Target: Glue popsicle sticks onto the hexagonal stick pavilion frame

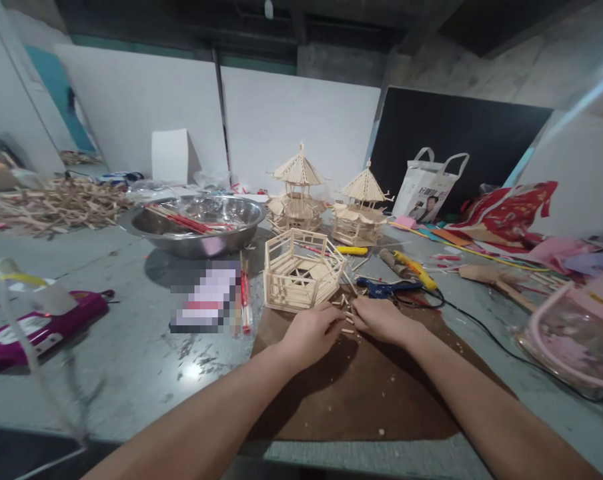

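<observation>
My left hand (312, 335) rests on a brown mat (361, 400), its fingers bent and drawn together beside a scatter of short wooden stick pieces (348, 331). Opposite it, my right hand (381, 321) is closed over the same little pile. Whatever lies between the fingertips of either hand is too small or hidden to make out. Just beyond my left hand stands a hexagonal wooden stick frame (301, 303) with low railings and an open top. A blue glue gun (389, 288) lies just past my right hand.
Two stick pagodas (299, 177) (365, 190) stand behind the frame. To the left are a metal bowl (191, 243), a blurred phone-like object (206, 300), red-and-white packets (245, 297) and a purple device (46, 327). A black cord (474, 327) and a pink clear bag (571, 333) lie right.
</observation>
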`<state>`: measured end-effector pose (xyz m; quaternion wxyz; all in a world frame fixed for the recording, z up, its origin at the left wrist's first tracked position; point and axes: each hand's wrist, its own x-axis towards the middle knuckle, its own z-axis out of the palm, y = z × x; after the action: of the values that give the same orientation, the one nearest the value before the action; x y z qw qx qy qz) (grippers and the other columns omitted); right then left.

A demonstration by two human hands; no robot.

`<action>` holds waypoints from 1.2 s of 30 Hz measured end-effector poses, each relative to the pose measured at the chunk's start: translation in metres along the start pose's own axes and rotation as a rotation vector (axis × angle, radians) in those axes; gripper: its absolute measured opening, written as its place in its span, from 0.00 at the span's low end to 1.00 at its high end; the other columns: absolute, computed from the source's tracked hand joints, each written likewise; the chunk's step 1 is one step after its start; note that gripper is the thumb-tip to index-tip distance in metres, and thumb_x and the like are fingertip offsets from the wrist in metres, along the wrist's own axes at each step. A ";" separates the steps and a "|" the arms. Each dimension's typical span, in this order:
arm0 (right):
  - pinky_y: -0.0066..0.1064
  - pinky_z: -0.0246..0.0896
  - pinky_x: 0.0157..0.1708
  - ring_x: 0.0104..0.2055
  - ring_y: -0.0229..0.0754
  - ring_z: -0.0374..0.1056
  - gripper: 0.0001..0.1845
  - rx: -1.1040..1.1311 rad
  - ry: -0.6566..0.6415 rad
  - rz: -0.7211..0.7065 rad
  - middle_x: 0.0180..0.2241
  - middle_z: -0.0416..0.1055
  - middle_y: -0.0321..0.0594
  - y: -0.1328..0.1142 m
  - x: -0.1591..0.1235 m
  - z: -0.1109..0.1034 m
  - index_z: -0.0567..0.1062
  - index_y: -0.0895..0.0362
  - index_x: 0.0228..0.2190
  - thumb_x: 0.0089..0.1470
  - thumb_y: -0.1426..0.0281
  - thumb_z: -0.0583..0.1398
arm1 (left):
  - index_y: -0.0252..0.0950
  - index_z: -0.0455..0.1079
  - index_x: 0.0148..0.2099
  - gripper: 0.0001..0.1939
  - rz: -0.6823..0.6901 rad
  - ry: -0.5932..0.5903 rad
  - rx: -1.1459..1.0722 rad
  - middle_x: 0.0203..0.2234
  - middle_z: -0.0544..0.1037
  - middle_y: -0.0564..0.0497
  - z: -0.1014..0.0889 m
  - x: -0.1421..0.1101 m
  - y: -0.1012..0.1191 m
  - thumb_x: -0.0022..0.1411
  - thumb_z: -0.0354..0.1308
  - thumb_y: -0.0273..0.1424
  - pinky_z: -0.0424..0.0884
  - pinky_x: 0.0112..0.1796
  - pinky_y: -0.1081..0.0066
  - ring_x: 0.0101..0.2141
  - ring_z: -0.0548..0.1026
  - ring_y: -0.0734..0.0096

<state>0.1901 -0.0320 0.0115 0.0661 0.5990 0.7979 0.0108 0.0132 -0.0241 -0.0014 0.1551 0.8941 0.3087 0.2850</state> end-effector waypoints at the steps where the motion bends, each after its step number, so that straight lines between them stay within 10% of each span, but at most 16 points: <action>1: 0.28 0.52 0.25 0.33 0.45 0.68 0.15 -0.005 -0.001 0.003 0.34 0.69 0.47 0.000 0.000 -0.002 0.67 0.59 0.33 0.55 0.65 0.45 | 0.37 0.69 0.36 0.11 -0.016 0.008 -0.007 0.29 0.72 0.49 0.000 0.000 0.000 0.58 0.45 0.30 0.64 0.32 0.74 0.31 0.70 0.72; 26: 0.27 0.55 0.33 0.35 0.37 0.64 0.14 0.305 0.275 -0.227 0.33 0.69 0.41 -0.006 -0.012 -0.007 0.69 0.57 0.32 0.55 0.65 0.46 | 0.36 0.67 0.30 0.12 -0.070 -0.194 0.213 0.23 0.73 0.48 -0.010 0.003 -0.003 0.58 0.43 0.31 0.60 0.26 0.74 0.26 0.71 0.69; 31: 0.29 0.56 0.39 0.41 0.41 0.64 0.18 0.338 0.532 0.403 0.38 0.70 0.43 0.071 0.003 -0.009 0.70 0.57 0.35 0.55 0.64 0.45 | 0.35 0.65 0.29 0.16 -0.134 -0.232 0.194 0.22 0.72 0.49 -0.014 0.004 0.002 0.61 0.39 0.34 0.57 0.24 0.75 0.25 0.70 0.70; 36: 0.36 0.57 0.39 0.43 0.51 0.65 0.20 0.271 0.386 0.807 0.40 0.69 0.59 0.150 0.016 0.012 0.71 0.68 0.39 0.52 0.68 0.47 | 0.34 0.64 0.27 0.18 -0.132 -0.215 0.114 0.20 0.70 0.52 -0.016 0.004 0.002 0.62 0.37 0.35 0.55 0.23 0.76 0.23 0.67 0.75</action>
<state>0.3301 0.0251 0.0122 -0.1718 0.8517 0.4933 0.0426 0.0070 -0.0218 0.0142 0.1544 0.9046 0.3642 0.1589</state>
